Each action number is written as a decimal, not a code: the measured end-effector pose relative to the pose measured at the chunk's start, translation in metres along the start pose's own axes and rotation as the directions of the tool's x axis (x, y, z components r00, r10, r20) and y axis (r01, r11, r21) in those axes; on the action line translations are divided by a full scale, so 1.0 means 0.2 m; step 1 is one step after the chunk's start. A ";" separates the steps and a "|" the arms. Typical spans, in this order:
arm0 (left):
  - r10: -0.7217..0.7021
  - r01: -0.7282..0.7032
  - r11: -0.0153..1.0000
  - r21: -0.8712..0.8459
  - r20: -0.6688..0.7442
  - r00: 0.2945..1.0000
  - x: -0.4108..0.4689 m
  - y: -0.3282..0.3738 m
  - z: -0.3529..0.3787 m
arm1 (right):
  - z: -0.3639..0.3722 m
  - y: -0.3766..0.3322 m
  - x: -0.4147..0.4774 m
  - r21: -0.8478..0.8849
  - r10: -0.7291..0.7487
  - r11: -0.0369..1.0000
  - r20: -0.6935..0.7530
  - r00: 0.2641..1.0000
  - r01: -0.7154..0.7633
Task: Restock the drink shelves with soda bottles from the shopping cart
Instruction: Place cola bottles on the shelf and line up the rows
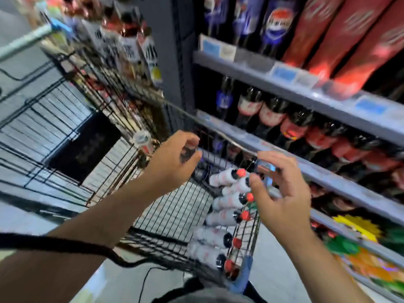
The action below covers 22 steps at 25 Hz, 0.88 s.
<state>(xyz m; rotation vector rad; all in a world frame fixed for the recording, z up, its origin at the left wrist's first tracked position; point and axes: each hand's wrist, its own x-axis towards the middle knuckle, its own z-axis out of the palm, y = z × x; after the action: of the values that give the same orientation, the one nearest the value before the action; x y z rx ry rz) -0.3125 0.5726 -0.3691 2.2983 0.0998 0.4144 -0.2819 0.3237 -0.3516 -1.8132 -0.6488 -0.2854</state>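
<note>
Fingers (pixel 189 136) hover over cart (pixel 175 206); drink shelves (pixel 328 177) alongside.

This was a shop aisle. Long grey metal shelves (pixel 251 69) with blue price tags (pixel 283 73) carried dark red-labelled soda bottles (pixel 272 112). A black wire shopping cart (pixel 175 208) stood alongside.

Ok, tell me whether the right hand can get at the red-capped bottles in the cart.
Likely yes: the right hand hovers just over the red-capped bottles, which lie uncovered in the shopping cart; nothing stands between them.
</note>
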 end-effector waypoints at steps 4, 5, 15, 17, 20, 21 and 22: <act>-0.205 0.190 0.977 0.098 0.183 0.961 -0.24 -0.25 0.21 | 0.16 0.31 -0.32 -0.019 0.232 0.972 -0.002 0.973 -0.232; -0.234 0.208 0.969 0.135 0.224 0.946 -0.28 -0.29 0.27 | 0.19 0.37 -0.38 -0.049 0.279 0.959 -0.006 0.960 -0.279; -0.160 0.078 0.979 0.189 0.471 0.868 0.07 -0.53 1.03 | 0.26 0.63 -0.60 -0.129 0.385 0.907 -0.130 0.914 -0.401; -0.126 0.068 0.988 0.140 0.465 0.876 0.17 -0.52 1.19 | 0.25 0.64 -0.60 -0.122 0.375 0.911 -0.150 0.915 -0.393; -0.184 0.095 0.976 0.198 0.502 0.845 0.25 -0.53 1.37 | 0.26 0.65 -0.61 -0.114 0.364 0.916 -0.171 0.915 -0.386; -0.191 0.099 0.974 0.204 0.504 0.843 0.26 -0.53 1.41 | 0.26 0.66 -0.62 -0.127 0.367 0.911 -0.180 0.913 -0.391; -0.189 0.098 0.974 0.206 0.494 0.849 0.27 -0.52 1.44 | 0.26 0.66 -0.62 -0.142 0.371 0.906 -0.186 0.910 -0.399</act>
<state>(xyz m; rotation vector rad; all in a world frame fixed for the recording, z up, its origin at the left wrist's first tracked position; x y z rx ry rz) -0.1610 0.4553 -0.6138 2.4735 0.0422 -0.3049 -0.3160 0.3090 -0.5357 -2.0202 -0.1471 -0.2174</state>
